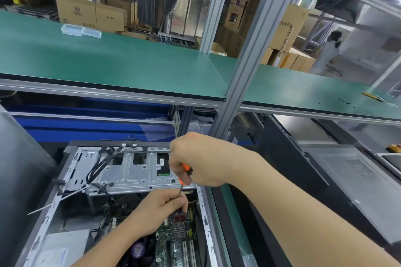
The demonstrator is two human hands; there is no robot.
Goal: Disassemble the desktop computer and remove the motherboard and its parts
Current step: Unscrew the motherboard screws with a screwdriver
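Observation:
An open desktop computer case [71, 171] lies on its side at the lower left. Its green motherboard [173, 243] shows inside, below a silver drive cage [130, 171] with black cables [102, 162] draped over it. My right hand [195, 162] grips the orange and black handle of a screwdriver [184, 176], held upright over the board's upper right part. My left hand [160, 208] pinches the screwdriver's metal shaft low down, near the tip. The tip itself is hidden behind my fingers.
A white cable tie [56, 199] sticks out to the left of the drive cage. A black side panel [347, 175] lies to the right of the case. A green shelf [121, 60] runs overhead, held by an aluminium post [245, 58]. A person [327, 52] stands far right.

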